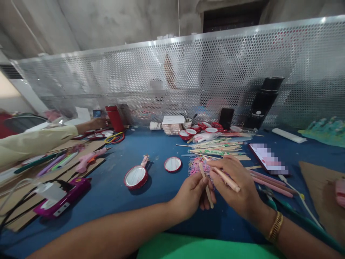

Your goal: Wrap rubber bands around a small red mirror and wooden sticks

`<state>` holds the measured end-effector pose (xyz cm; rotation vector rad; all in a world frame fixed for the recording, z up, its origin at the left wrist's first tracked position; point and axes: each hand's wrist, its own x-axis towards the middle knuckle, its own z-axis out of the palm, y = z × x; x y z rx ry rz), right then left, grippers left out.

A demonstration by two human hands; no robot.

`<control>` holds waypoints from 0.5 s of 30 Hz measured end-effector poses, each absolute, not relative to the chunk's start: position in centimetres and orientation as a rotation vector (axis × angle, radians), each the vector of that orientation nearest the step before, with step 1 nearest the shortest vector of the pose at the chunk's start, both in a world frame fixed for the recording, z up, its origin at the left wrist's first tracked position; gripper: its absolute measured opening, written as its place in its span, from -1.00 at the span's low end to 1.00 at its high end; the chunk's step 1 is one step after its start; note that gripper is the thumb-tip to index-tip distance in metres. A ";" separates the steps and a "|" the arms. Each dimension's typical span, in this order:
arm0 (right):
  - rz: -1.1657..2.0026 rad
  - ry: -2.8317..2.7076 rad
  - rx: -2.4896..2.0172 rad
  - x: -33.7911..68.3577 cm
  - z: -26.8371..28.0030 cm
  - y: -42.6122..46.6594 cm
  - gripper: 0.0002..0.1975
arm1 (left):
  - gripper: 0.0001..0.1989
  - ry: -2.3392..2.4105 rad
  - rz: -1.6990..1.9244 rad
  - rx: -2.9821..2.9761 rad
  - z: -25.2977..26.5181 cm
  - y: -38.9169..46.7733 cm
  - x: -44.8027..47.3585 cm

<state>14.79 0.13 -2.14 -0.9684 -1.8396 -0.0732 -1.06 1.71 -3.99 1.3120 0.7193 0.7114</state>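
My left hand (187, 198) is closed on a flat wooden craft stick (209, 198), thumb on top, the stick tilted down toward me. In my right hand (242, 196) lies a pale pink pen-like rod (226, 179), pinched so that its tip points at the upper end of the stick. I cannot tell whether the two touch. Just behind my fingers is a heap of colourful rubber bands (193, 166). To the left rest a red-rimmed round piece with a handle (136, 177) and a red-rimmed disc (173, 164).
Patterned sticks (221, 145), a phone (265, 158) and pink rods (272, 183) lie at the right. Scissors (269, 194) sit by my right wrist. A purple power strip (63, 205) and pink glue gun (88, 160) are left, near another person's sleeve (35, 144). A perforated metal screen (121, 82) stands behind.
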 end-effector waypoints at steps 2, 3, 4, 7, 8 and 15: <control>-0.043 -1.814 -0.996 14.8 -2.3 0.1 -0.77 | -0.56 0.722 0.712 1.304 -4.0 1.7 -1.1; -0.022 -1.799 -1.018 14.8 -2.4 0.1 -0.78 | -0.56 0.722 0.713 1.300 -4.0 1.7 -1.0; -0.001 -1.786 -1.044 14.8 -2.5 0.1 -0.81 | -0.57 0.721 0.714 1.294 -4.1 1.7 -1.0; 0.015 -1.762 -1.091 14.8 -2.4 0.2 -0.87 | -0.57 0.712 0.714 1.281 -4.2 1.8 -1.1; 0.006 -1.763 -1.088 14.8 -2.3 0.2 -0.88 | -0.57 0.709 0.711 1.280 -4.2 1.8 -1.1; -0.061 -1.798 -0.976 14.7 -1.9 0.2 -0.91 | -0.58 0.703 0.703 1.288 -4.0 1.7 -1.1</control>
